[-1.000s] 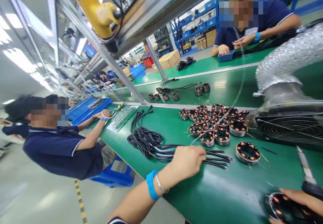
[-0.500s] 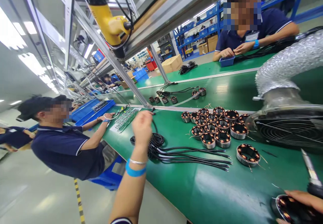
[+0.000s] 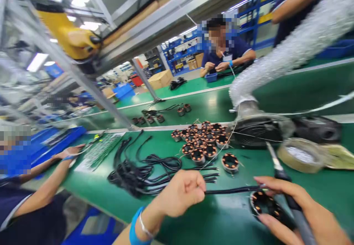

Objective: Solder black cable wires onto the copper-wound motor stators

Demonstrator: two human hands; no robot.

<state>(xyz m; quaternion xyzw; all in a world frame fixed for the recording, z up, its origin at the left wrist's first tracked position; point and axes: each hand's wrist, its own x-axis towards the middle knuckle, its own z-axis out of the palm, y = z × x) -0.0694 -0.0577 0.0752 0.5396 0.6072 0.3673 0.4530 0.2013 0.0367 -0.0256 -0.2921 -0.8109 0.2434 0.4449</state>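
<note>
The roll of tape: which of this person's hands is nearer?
Right. The right hand is just nearside of the roll of tape, at a copper-wound ring; the left hand is farther left, holding a black cable.

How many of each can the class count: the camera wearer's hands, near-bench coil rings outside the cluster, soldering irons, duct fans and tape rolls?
Hands: 2 (left hand, right hand)
Coil rings: 2 (lone ring, front ring)
Soldering iron: 1
Duct fan: 1
Tape roll: 1
Total: 7
</note>
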